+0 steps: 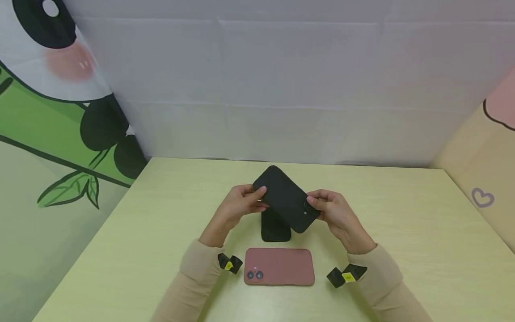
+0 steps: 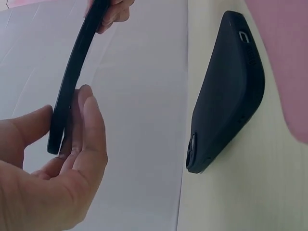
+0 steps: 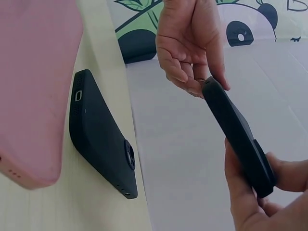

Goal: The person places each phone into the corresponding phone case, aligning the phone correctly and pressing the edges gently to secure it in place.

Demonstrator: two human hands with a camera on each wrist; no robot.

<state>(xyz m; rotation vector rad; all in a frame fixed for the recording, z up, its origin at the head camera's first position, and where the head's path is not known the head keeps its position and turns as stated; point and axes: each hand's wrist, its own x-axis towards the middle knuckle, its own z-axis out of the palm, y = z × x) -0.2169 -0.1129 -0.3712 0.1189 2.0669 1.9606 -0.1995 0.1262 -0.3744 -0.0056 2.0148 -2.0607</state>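
Observation:
Held up between both hands is a black phone (image 1: 283,197), tilted in the head view with its round camera part towards the lower right. My left hand (image 1: 241,203) pinches its upper left end, thumb on the near face and fingers behind. At the opposite end, beside the camera part, my right hand (image 1: 334,212) grips it between thumb and fingers. A second black phone (image 1: 275,230) lies on the table below, partly hidden by the held one. Its port opening and camera ring show in the right wrist view. Closer to me, a pink phone (image 1: 281,267) lies crosswise with two lenses facing up.
The pale yellow table (image 1: 402,214) reaches back to a light grey cloth backdrop (image 1: 297,80). A panda-and-bamboo printed panel (image 1: 52,112) stands on the left, and a cream panel with a heart (image 1: 483,197) on the right. Each sleeve has a small black wrist camera (image 1: 347,276).

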